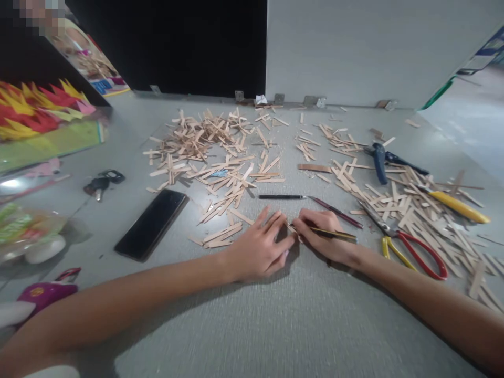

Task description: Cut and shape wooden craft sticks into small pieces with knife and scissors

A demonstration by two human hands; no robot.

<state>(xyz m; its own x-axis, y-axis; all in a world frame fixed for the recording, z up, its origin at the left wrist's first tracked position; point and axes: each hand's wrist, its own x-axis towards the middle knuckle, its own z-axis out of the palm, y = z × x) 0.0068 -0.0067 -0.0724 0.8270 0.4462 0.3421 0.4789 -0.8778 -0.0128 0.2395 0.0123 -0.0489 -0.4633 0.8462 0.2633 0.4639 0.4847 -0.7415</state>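
My right hand [321, 236] is closed around a yellow-and-black pencil [334, 234], whose blunt end points right. Its fingertips meet those of my left hand [262, 247] over the grey tabletop [299, 320]. The left fingers are bent and press down on a small wooden craft stick [290, 228], mostly hidden between the hands. Just beyond them lie a black pen-like tool [281, 197] and a slim dark red pen [338, 212]. A few loose craft sticks [222, 235] rest left of my left hand.
Craft sticks heap up at the back [205, 134] and right [421, 220]. Red-and-yellow-handled scissors [423, 254], blue-handled pliers [379, 163] and a yellow cutter [459, 206] lie right. Leftward are a phone [151, 226], keys [98, 185] and a purple object [47, 299]. Upright panels [354, 52] border the back.
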